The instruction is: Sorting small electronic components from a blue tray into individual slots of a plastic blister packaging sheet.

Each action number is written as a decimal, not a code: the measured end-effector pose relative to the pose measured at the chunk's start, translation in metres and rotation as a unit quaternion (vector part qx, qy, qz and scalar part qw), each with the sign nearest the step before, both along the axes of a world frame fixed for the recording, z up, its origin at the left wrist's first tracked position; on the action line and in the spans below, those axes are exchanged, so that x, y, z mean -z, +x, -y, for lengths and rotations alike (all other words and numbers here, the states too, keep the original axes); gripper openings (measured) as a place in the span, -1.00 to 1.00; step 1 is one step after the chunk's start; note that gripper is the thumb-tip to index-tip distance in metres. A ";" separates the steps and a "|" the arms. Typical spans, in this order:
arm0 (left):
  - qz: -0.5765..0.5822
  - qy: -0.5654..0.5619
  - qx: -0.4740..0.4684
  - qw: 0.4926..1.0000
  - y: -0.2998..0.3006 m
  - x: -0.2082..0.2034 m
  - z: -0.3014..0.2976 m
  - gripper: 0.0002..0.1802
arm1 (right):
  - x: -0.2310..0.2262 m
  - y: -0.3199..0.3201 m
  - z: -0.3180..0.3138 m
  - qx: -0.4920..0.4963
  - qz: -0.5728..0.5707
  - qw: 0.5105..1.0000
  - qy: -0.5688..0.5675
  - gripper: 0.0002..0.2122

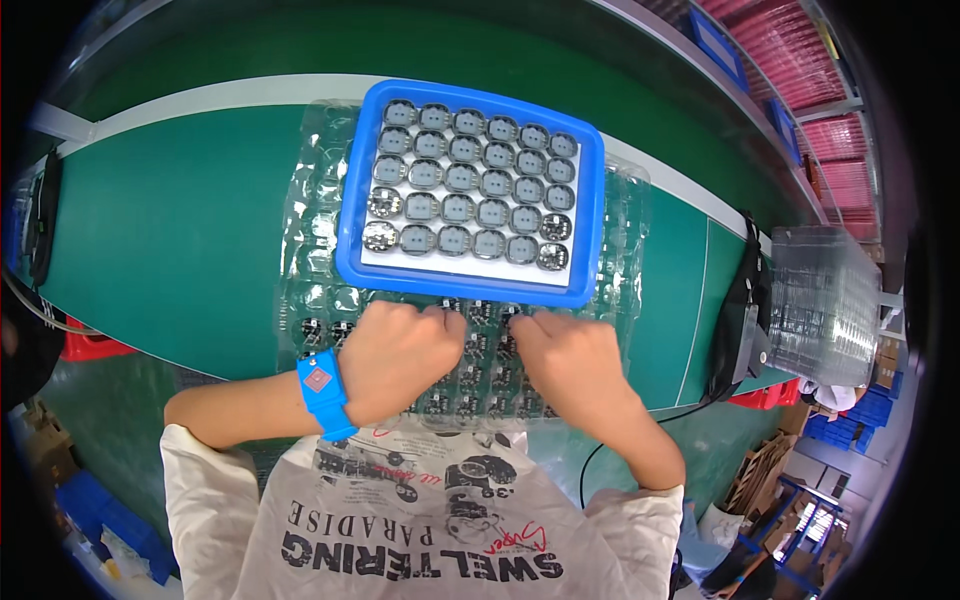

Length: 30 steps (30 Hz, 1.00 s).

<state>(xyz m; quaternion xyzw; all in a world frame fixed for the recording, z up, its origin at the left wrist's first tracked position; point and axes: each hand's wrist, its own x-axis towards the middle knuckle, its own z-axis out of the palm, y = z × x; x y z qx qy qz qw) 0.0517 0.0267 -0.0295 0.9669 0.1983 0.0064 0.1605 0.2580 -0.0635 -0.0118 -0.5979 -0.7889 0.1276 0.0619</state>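
A blue tray (352, 240) holds rows of grey rounded parts (461, 178) on a white liner. At its two lower corners sit several small round circuit boards (380, 236), bare side up. Below it lies a clear plastic blister tray (300, 260) with dark little circuit boards (469, 376) in its pockets. My left hand (405, 350), with a blue wrist strap (322, 392), is closed over these boards, fingertips pressed together. My right hand (570, 365) is closed too, its fingertips at a board just below the blue tray's edge. Whatever either hand pinches is hidden.
The bench has a green mat (180, 230). A black bag-like item (735, 330) lies at its right end, beside a tall stack of clear plastic trays (825, 305). Shelves with pink packs (800, 60) stand far right. Red stools (90, 342) show under the bench.
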 end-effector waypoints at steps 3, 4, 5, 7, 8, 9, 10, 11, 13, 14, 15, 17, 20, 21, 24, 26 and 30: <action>0.090 -0.021 -0.024 0.995 -0.010 -0.018 -0.004 -0.86 | -0.029 0.015 -0.010 0.002 -0.079 0.994 0.078 -0.89; 0.115 0.003 -0.039 0.993 -0.015 -0.029 -0.011 -0.87 | -0.036 0.020 -0.015 0.003 -0.110 0.988 0.109 -0.90; 0.142 0.024 -0.048 0.988 -0.017 -0.042 -0.024 -0.89 | -0.040 0.026 -0.022 0.020 -0.080 0.987 0.137 -0.90; 0.199 0.053 -0.065 0.976 -0.017 -0.043 -0.057 -0.91 | -0.048 0.039 -0.037 0.056 -0.015 0.981 0.188 -0.91; 0.227 0.067 -0.077 0.968 -0.016 -0.040 -0.075 -0.91 | -0.044 0.043 -0.047 0.053 0.000 0.979 0.196 -0.92; 0.230 0.069 -0.079 0.968 -0.017 -0.037 -0.089 -0.91 | -0.036 0.048 -0.058 0.048 0.016 0.976 0.210 -0.93; 0.232 0.070 -0.081 0.967 -0.018 -0.032 -0.100 -0.92 | -0.031 0.051 -0.065 0.044 0.034 0.973 0.223 -0.94; 0.230 0.069 -0.086 0.967 -0.019 -0.026 -0.106 -0.93 | -0.024 0.051 -0.069 0.037 0.044 0.974 0.219 -0.94; 0.227 0.058 -0.090 0.968 -0.020 -0.022 -0.109 -0.93 | -0.016 0.050 -0.077 0.024 0.067 0.975 0.211 -0.96; 0.224 0.050 -0.092 0.969 -0.021 -0.020 -0.110 -0.92 | -0.014 0.050 -0.078 0.028 0.070 0.976 0.205 -0.96; 0.222 0.056 -0.087 0.970 -0.021 -0.018 -0.110 -0.93 | -0.012 0.051 -0.078 0.033 0.073 0.977 0.199 -0.96; 0.214 0.056 -0.084 0.972 -0.019 -0.016 -0.110 -0.93 | -0.012 0.051 -0.079 0.033 0.076 0.978 0.192 -0.95; 0.203 0.057 -0.086 0.974 -0.019 -0.015 -0.111 -0.93 | -0.014 0.051 -0.080 0.021 0.073 0.978 0.194 -0.95; 0.200 0.059 -0.088 0.974 -0.019 -0.015 -0.111 -0.92 | -0.014 0.050 -0.081 0.017 0.069 0.978 0.196 -0.95; 0.202 0.059 -0.087 0.974 -0.022 -0.017 -0.112 -0.92 | -0.022 0.051 -0.081 0.025 0.057 0.977 0.203 -0.96; 0.200 0.056 -0.086 0.974 -0.023 -0.017 -0.113 -0.92 | -0.025 0.054 -0.080 0.038 0.055 0.979 0.192 -0.96; 0.205 0.051 -0.081 0.974 -0.023 -0.016 -0.114 -0.92 | -0.025 0.056 -0.080 0.044 0.046 0.981 0.184 -0.96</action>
